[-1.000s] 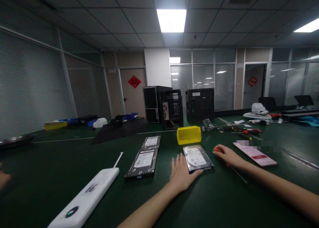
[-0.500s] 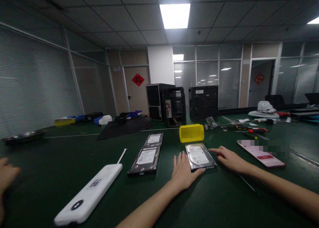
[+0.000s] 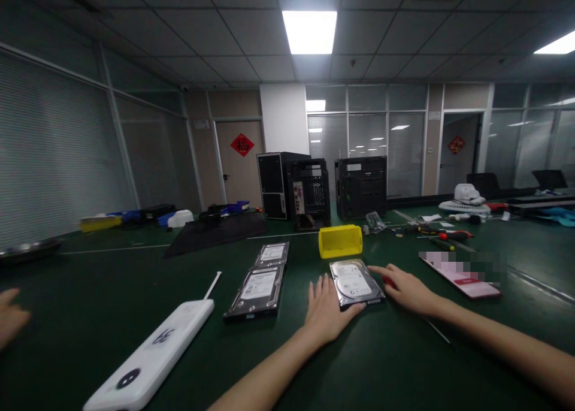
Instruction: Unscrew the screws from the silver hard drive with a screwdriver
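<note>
over green tabletop (image 3: 238, 348), left hand (image 3: 326, 315) spreads against a hard drive (image 3: 356, 280) while right hand (image 3: 408, 288) curls round a screwdriver (image 3: 390, 283).

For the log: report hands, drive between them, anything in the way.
Left hand spread against hard drive. Right hand gripping screwdriver, index finger by drive's edge. Drive flat, label up. Yellow bin just beyond, not between hands.

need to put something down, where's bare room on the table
Bare green tabletop shows between the white device and the left forearm, and between that and the right forearm, though a screwdriver shaft juts in. Crowded around the hard drive, where left hand and right hand are, and by the tools beyond the phone.
</note>
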Tool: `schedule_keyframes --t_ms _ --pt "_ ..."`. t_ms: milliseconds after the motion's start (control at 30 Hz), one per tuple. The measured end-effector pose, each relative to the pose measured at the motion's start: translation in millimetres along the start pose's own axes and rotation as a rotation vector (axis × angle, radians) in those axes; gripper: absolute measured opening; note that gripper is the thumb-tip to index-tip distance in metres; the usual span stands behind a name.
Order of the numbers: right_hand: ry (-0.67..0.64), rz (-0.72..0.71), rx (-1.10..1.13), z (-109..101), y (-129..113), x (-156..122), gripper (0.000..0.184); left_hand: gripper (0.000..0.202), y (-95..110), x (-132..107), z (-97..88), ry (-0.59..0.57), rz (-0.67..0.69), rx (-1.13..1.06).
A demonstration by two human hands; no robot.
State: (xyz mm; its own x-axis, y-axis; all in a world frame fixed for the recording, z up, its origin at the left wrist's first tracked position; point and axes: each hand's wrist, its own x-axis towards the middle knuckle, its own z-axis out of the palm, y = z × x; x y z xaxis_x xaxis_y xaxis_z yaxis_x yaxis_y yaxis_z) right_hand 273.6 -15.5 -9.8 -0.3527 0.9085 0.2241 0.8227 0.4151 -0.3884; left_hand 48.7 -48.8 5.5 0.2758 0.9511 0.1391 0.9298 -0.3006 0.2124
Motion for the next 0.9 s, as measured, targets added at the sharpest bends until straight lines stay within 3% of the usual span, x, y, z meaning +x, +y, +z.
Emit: schedule_keyframes --t_ms 400,900 --pt "-0.046 0.032 -0.087 3 -2 2 0.050 0.095 -6 2 11.1 0.052 0.008 0.010" --pt "-0.033 0.018 -0.081 6 1 2 0.050 0.094 -7 1 9.1 0.031 0.010 -0.003"
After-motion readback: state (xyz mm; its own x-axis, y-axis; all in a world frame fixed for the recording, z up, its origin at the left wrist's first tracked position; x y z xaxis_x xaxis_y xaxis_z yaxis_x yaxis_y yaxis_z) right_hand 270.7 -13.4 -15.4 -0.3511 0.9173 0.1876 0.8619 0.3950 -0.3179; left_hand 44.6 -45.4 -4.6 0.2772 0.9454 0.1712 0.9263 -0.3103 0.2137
